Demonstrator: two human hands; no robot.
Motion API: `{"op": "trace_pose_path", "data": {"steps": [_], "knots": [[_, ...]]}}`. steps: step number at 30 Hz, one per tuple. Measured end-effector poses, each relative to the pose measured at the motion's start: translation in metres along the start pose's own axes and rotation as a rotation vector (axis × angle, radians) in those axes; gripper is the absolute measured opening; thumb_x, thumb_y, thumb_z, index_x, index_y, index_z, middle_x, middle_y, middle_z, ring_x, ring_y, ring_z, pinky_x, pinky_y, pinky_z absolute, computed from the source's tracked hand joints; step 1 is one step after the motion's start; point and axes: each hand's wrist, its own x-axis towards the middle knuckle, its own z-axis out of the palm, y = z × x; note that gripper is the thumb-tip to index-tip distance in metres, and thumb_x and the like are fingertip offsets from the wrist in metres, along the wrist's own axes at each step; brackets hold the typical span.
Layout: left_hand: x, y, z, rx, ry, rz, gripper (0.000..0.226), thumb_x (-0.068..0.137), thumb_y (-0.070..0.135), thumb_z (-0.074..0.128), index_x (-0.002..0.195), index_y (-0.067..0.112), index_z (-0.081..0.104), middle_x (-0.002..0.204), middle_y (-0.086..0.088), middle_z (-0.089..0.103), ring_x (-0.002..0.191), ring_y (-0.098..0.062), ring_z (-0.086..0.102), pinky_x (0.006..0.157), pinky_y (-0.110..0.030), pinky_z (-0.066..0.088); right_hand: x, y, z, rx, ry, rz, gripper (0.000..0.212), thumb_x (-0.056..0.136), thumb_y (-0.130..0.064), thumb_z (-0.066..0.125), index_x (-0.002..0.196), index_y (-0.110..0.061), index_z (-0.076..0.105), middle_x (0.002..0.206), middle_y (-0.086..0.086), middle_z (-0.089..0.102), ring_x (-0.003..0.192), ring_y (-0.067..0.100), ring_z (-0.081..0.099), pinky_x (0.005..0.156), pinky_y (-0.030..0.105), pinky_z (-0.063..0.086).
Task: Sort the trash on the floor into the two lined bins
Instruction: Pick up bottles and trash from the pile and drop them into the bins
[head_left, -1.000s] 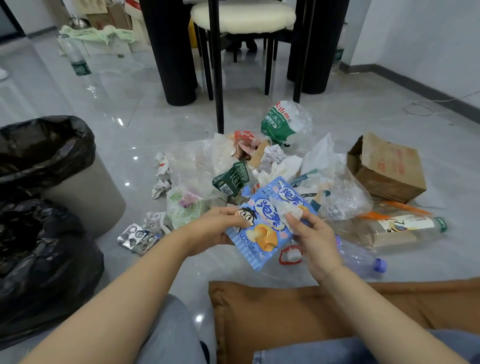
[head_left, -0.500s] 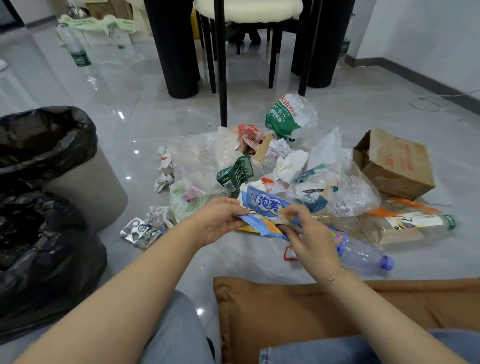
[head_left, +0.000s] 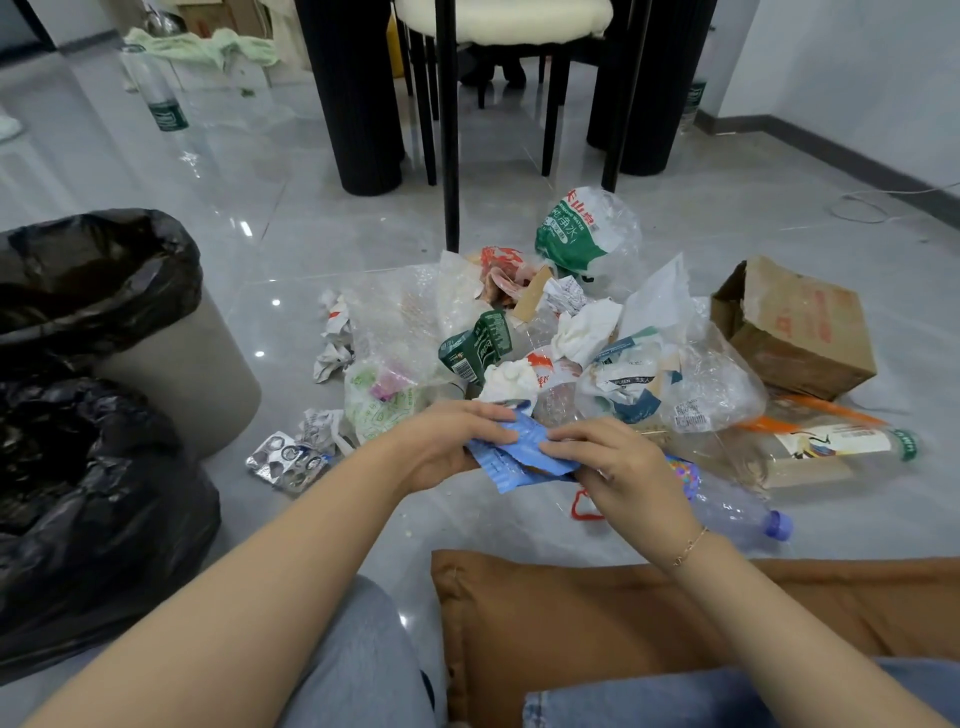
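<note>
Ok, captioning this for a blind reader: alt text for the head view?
Both hands, left hand and right hand, crumple a blue wrapper above a floor trash pile; two black-lined bins stand left.

A home dining room: a cushioned chair (head_left: 501, 21) at a black-legged table (head_left: 358, 104) on glossy floor tiles (head_left: 260, 171).

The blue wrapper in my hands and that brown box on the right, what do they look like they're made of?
Blue wrapper: apparently thin plastic film, slightly glossy; it creases sharply where both hands fold it. Brown box: apparently cardboard, matte, with faded red print, dented faces and an open flap.
</note>
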Motion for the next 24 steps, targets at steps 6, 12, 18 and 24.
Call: {"op": "trace_pose_path", "data": {"steps": [6, 12, 18, 24], "knots": [[0.003, 0.001, 0.0, 0.027, 0.146, 0.189, 0.039, 0.077, -0.014, 0.069, 0.107, 0.01, 0.067, 0.101, -0.01, 0.066, 0.079, -0.02, 0.067, 0.057, -0.022, 0.056, 0.009, -0.019, -0.008, 0.891, 0.025, 0.724, 0.022, 0.084, -0.012, 0.054, 0.097, -0.011, 0.071, 0.12, -0.002, 0.06, 0.108, 0.009, 0.059, 0.081, 0.026, 0.053], [0.008, -0.002, 0.008, 0.152, 0.104, 0.343, 0.038, 0.075, -0.012, 0.072, 0.098, 0.018, 0.068, 0.095, -0.002, 0.067, 0.079, -0.014, 0.067, 0.065, -0.023, 0.058, 0.015, -0.019, 0.003, 1.147, 0.071, 1.085, 0.031, 0.086, -0.01, 0.067, 0.116, -0.004, 0.062, 0.106, 0.011, 0.072, 0.088, 0.021, 0.071, 0.067, 0.028, 0.057], [0.037, -0.004, -0.022, 0.052, 0.285, 0.354, 0.024, 0.087, -0.003, 0.062, 0.107, 0.011, 0.063, 0.105, -0.008, 0.065, 0.086, -0.017, 0.062, 0.078, -0.027, 0.054, 0.011, -0.006, 0.013, 1.101, 0.36, 1.217, 0.021, 0.085, -0.004, 0.067, 0.105, 0.002, 0.067, 0.098, 0.012, 0.072, 0.077, 0.017, 0.07, 0.061, 0.023, 0.057], [0.076, -0.042, -0.078, 0.964, 0.565, 0.17, 0.024, 0.081, 0.007, 0.067, 0.105, 0.007, 0.066, 0.105, -0.009, 0.067, 0.102, -0.026, 0.061, 0.088, -0.031, 0.049, 0.0, 0.016, 0.025, 1.024, 0.601, 1.331, 0.022, 0.085, -0.006, 0.067, 0.106, 0.001, 0.064, 0.104, 0.018, 0.068, 0.086, 0.027, 0.064, 0.081, 0.043, 0.053]]}}
